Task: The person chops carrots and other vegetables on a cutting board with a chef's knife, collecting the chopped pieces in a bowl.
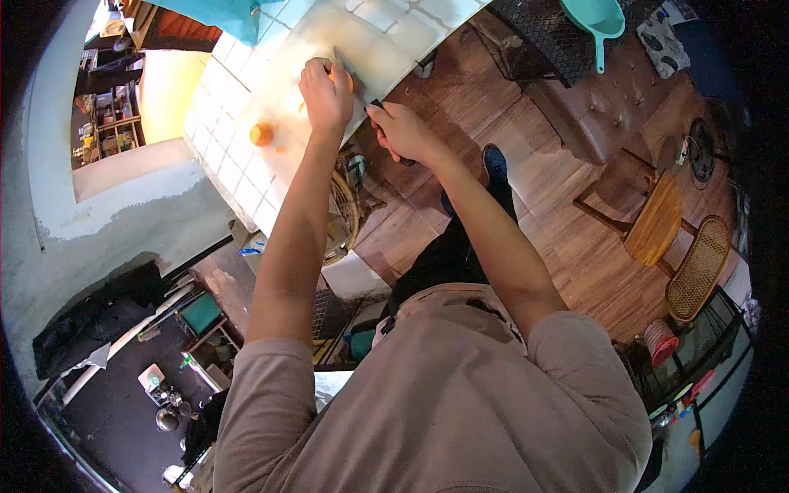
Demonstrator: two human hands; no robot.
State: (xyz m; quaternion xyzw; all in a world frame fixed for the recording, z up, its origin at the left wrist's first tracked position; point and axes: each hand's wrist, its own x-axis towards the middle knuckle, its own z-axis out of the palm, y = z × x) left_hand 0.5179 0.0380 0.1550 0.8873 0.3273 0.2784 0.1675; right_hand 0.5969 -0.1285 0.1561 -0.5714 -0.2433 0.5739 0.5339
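Observation:
My right hand (404, 131) is closed around the black handle of a knife (357, 80), its blade pointing up and left over the edge of the white tiled counter (226, 123). Beside the blade, my left hand (326, 94) has its fingers curled down on an orange piece that looks like carrot (352, 81). Most of that piece is hidden under the fingers. Left of my left wrist a thick orange chunk (260, 134) sits on the counter, with small orange bits near it. Glare washes out part of the surface.
A teal bag or cloth (222, 16) lies at the counter's far end. At the right are a green pan-shaped container (596, 23), a brown padded seat (588, 111) and a wooden chair (655, 222). A round wicker item (345, 201) is below the counter edge.

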